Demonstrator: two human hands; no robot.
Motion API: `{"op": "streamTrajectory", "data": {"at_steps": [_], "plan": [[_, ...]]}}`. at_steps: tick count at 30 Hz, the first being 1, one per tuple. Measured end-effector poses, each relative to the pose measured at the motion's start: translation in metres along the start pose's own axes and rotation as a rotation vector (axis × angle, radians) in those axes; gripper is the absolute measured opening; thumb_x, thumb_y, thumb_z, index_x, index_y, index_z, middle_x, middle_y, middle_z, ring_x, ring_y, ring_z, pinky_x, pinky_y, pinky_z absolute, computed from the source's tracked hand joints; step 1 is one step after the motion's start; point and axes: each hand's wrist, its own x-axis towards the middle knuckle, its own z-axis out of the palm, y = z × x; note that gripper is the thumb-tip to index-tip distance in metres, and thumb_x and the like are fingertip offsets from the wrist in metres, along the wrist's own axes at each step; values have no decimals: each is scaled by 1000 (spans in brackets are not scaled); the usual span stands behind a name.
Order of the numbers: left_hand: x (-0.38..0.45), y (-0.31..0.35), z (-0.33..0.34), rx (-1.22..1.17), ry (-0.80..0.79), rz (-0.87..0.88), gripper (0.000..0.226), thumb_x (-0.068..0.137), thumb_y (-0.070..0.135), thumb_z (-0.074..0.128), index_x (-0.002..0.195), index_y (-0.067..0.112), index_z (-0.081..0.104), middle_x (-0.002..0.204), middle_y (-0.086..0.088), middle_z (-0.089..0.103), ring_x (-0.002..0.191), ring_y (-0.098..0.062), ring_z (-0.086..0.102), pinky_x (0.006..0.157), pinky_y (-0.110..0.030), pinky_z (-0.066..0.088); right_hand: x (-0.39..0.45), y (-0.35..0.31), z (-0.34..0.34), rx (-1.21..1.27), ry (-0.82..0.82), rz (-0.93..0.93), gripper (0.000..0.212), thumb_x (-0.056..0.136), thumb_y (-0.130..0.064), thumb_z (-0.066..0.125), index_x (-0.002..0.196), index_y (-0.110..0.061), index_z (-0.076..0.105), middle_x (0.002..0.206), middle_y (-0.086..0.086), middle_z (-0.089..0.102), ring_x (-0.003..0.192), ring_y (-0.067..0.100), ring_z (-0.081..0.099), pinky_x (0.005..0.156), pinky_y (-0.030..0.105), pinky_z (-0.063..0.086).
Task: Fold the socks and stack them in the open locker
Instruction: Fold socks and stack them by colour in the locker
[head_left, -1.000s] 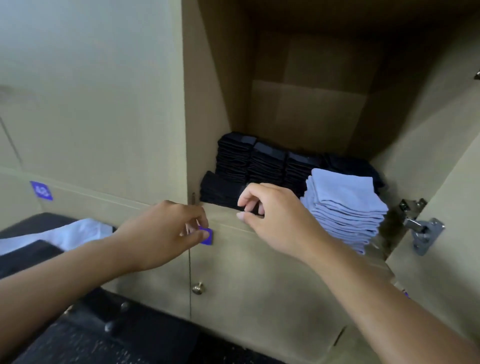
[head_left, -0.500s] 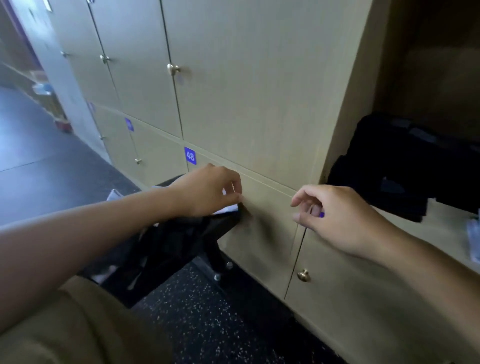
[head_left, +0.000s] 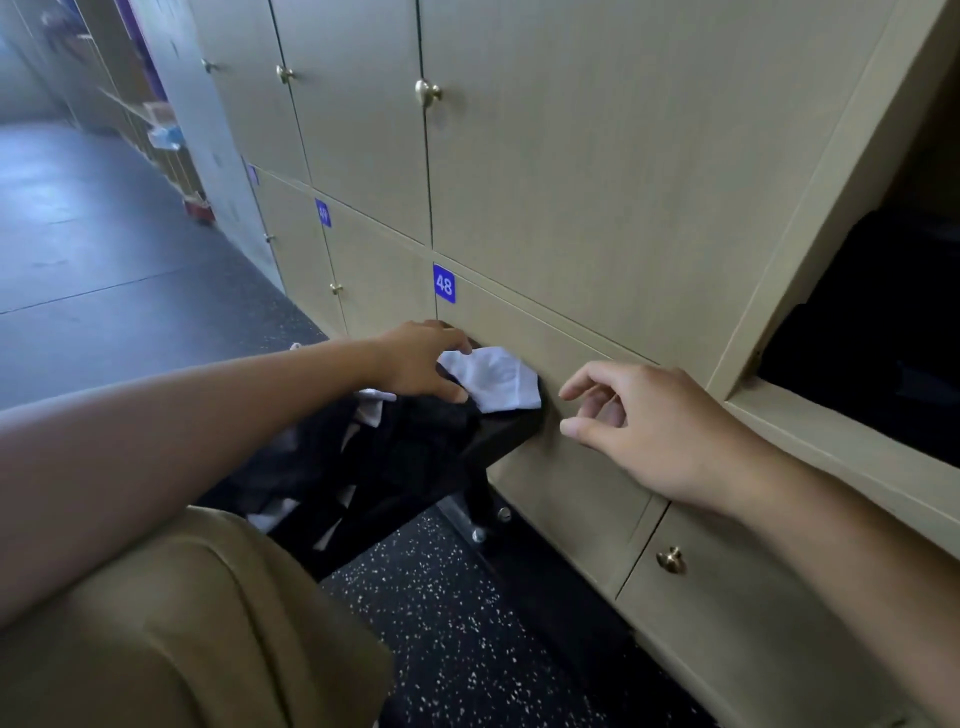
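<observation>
The unfolded socks lie in a loose heap (head_left: 395, 441) of black and white pieces on a dark bench (head_left: 498, 441) pushed against the locker fronts, just below the door numbered 48 (head_left: 444, 283). That placement seems deliberate: the supply sits within reach of the open locker (head_left: 878, 332) at the right, where a dark mass, too dim to make out, lies inside.

The left hand (head_left: 421, 364) reaches onto the heap and touches a white sock (head_left: 493, 376) at its near edge, fingers bent over the cloth. Whether it has closed a grip I cannot tell; it looks like the start of a pick.

The right hand (head_left: 649, 421) hangs in the air just right of the white sock, holding nothing, its fingers loosely bent and parted, apparently ready to take the other end.
</observation>
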Motion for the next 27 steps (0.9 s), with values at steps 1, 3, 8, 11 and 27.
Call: {"op": "streamTrajectory", "data": {"at_steps": [1,3,8,11,27], "plan": [[0,-4,4,19,-34,-23,73,83,57,72,144,26,48,140,-4,52,132,-27,46,110,-42,38,1,1,1,-7,-7,4,17,93,-37,69,109,-35,65,87,-16,65,74,-2,55,70,18,42],[3,-13,11,13,-84,-79,95,67,81,59,148,36,39,144,-2,46,137,-29,43,114,-52,35,3,3,3,-19,-22,13,18,92,-39,69,109,-35,65,87,-16,65,73,-4,54,68,15,40],[13,-23,19,-92,-101,-111,81,82,64,70,148,23,44,142,-5,48,131,-26,48,113,-44,37,5,8,4,-11,-59,32,18,92,-41,68,110,-36,64,86,-16,65,73,-5,54,67,13,38],[17,-21,20,-196,-74,-82,57,88,44,75,134,17,56,129,-3,57,117,-21,54,95,-32,39,4,9,5,2,-73,39,18,93,-41,68,110,-37,64,86,-16,65,74,-8,54,67,12,37],[3,-25,-15,-380,174,115,16,94,19,71,87,19,57,83,8,59,73,-2,51,70,-22,39,3,6,5,125,-62,52,17,91,-40,71,106,-37,65,87,-15,67,73,-7,56,66,8,40]]}}
